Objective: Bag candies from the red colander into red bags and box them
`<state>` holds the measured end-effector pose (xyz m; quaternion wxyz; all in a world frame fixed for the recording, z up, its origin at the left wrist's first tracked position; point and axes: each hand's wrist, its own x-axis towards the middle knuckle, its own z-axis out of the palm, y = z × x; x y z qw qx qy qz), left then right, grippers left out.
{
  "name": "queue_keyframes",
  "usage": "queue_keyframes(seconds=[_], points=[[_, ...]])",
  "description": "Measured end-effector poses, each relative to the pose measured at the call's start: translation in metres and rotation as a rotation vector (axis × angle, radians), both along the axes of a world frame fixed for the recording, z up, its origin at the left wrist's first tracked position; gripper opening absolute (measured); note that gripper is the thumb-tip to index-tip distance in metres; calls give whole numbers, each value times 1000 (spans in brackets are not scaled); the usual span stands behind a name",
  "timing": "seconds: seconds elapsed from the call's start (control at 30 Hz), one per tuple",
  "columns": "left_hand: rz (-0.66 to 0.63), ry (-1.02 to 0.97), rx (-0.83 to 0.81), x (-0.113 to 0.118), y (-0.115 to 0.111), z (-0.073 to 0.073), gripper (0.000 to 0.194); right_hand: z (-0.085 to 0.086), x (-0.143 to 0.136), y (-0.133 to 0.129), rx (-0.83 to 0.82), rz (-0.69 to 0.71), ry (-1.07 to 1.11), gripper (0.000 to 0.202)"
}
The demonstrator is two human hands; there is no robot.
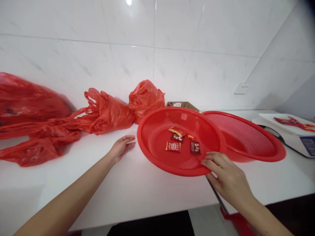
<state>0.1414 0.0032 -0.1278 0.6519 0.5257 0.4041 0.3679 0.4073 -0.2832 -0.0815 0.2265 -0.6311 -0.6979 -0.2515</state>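
Observation:
A round red plastic basket [157,160] with perforated sides stands on the white table, its right side overlapping a second red basket [265,159]. My right hand [223,173] grips the front right rim of the first basket, fingers over the edge and thumb beneath. Just left of that basket, my left hand [122,147] is open and empty, fingers stretched toward the rim with a small gap. Inside lie several small snack packets: a red and white one [173,147], a dark brown one [195,148], a yellow and red one [177,131] and a tiny orange one [191,137].
Knotted red plastic bags [105,111] line the wall at left and centre. Behind the baskets sits a cardboard box [183,105]. At far right is a weighing scale [301,137] with a red bag [292,123] on its tray. A wall socket [242,88] is above.

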Motion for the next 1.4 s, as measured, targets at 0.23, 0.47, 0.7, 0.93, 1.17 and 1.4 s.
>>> queue_keyframes(seconds=[0.23,0.47,0.7,0.93,1.17,1.4], points=[[93,-23,-18,-7,16,-9,25,-18,2,-2,-139,-278,-85,21],[134,40,308,10,33,-30,28,28,0,-8,-155,-209,-96,47],[85,101,618,27,48,-43,25,92,-33,84,-301,15,48,30],[27,140,709,24,42,-46,27,107,-129,254,-336,345,164,17],[90,163,763,22,52,-48,22,70,-214,366,-35,411,-173,36],[140,139,818,20,59,-51,35,87,-113,416,-137,-176,-122,39]])
